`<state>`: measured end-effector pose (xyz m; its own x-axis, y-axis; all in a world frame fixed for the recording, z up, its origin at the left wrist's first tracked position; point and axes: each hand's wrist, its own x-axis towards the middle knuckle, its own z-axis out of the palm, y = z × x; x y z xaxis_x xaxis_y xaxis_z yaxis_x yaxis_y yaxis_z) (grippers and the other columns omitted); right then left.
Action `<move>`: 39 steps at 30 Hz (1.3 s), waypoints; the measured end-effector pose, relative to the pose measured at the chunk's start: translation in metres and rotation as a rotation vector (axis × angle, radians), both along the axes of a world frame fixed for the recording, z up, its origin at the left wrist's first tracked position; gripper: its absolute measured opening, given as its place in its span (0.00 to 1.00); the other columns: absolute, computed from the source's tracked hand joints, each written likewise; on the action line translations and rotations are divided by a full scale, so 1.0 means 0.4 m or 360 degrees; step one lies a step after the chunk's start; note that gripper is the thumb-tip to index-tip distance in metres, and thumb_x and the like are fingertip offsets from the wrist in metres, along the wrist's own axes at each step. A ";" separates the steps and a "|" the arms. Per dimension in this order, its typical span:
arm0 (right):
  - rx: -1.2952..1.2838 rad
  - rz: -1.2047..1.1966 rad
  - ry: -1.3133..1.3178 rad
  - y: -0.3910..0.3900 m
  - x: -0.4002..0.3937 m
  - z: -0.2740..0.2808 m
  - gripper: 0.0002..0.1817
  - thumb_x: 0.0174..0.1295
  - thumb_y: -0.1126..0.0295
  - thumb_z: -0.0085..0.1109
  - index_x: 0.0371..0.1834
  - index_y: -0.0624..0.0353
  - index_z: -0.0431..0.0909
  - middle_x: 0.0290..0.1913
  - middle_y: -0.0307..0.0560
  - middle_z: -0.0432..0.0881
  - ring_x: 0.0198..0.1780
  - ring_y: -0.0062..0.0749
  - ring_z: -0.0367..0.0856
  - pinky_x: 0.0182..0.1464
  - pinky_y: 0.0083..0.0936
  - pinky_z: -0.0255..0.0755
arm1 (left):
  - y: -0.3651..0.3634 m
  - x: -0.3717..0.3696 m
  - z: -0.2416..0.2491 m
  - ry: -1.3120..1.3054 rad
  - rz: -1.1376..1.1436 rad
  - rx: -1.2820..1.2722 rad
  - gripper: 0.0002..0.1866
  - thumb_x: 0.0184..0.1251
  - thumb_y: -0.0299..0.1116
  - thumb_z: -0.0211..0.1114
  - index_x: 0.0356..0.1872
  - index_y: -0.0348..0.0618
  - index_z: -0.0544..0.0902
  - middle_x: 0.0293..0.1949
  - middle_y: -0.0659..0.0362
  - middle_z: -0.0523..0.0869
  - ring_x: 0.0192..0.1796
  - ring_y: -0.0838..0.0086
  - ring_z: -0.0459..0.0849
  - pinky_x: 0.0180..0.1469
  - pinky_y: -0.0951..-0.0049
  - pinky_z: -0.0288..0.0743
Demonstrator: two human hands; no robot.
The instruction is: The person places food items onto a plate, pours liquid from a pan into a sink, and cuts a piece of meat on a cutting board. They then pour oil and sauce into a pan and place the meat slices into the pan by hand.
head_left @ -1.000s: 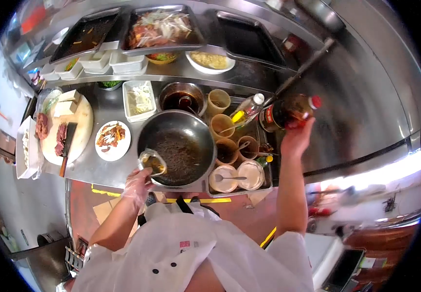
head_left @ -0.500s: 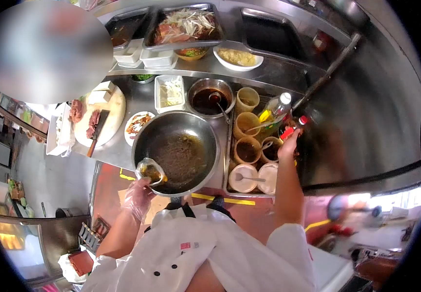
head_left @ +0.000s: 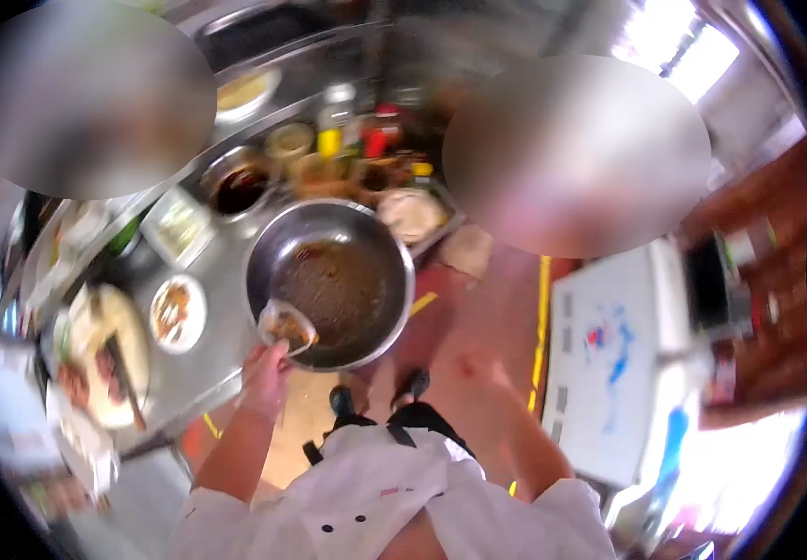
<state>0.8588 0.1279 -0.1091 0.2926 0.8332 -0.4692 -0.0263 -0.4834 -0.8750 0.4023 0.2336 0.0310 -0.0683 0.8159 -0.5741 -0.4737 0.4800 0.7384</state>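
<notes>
My left hand, in a clear plastic glove, is closed at the near left rim of a large dark wok. A thin layer of brown liquid lies in the wok's bottom. Just inside the rim by my fingers is a small clear bowl-like thing with something amber in it; how it is held is hard to make out. My right hand is low over the floor, right of the wok, smeared by motion. A red-capped bottle stands among the sauce containers, apart from both hands.
On the counter are a pot of dark sauce, a white tub, a plate of food and a round cutting board with a cleaver. A white cabinet stands right. Two blurred patches hide areas.
My view has swung right and the wok has come along, now partly over the floor. My right hand has left the red-capped bottle and come down and back toward me.
</notes>
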 end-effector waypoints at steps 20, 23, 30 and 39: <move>-0.1208 -0.1989 0.0712 -2.171 -0.227 -0.435 0.18 0.72 0.59 0.57 0.42 0.66 0.86 0.37 0.51 0.89 0.34 0.35 0.89 0.30 0.29 0.83 | -1.194 1.424 -0.097 0.0057 -0.2409 -0.0343 0.12 0.66 0.31 0.64 0.50 0.43 0.82 0.42 0.54 0.87 0.41 0.63 0.88 0.50 0.52 0.85; -0.0779 -0.2278 0.0737 -2.188 -0.066 -0.406 0.15 0.72 0.62 0.58 0.47 0.63 0.84 0.38 0.47 0.88 0.36 0.32 0.87 0.36 0.28 0.81 | -1.438 1.625 -0.063 0.0036 -0.2636 -0.0306 0.13 0.68 0.30 0.64 0.51 0.40 0.81 0.45 0.52 0.87 0.46 0.62 0.89 0.51 0.51 0.86; -0.0554 -0.2608 0.0293 -2.352 0.309 -0.394 0.13 0.73 0.66 0.58 0.52 0.63 0.82 0.40 0.47 0.87 0.35 0.33 0.86 0.39 0.29 0.82 | -1.859 2.105 -0.136 0.0007 -0.3281 -0.0262 0.14 0.70 0.30 0.64 0.53 0.37 0.78 0.49 0.50 0.87 0.51 0.63 0.89 0.57 0.54 0.85; -0.0128 -0.3499 0.0034 -2.834 0.817 -0.114 0.09 0.74 0.63 0.58 0.45 0.57 0.81 0.35 0.42 0.85 0.31 0.23 0.82 0.29 0.23 0.77 | -2.268 2.547 -0.198 0.0413 -0.3672 -0.0014 0.17 0.67 0.35 0.67 0.52 0.37 0.80 0.46 0.51 0.86 0.47 0.61 0.89 0.53 0.65 0.85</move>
<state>1.1857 -1.0056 -0.1548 0.4701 -0.7335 -0.4909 -0.4323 0.2936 -0.8526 1.4210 -0.6735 -0.0483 0.5881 -0.3841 -0.7117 0.7366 -0.1090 0.6675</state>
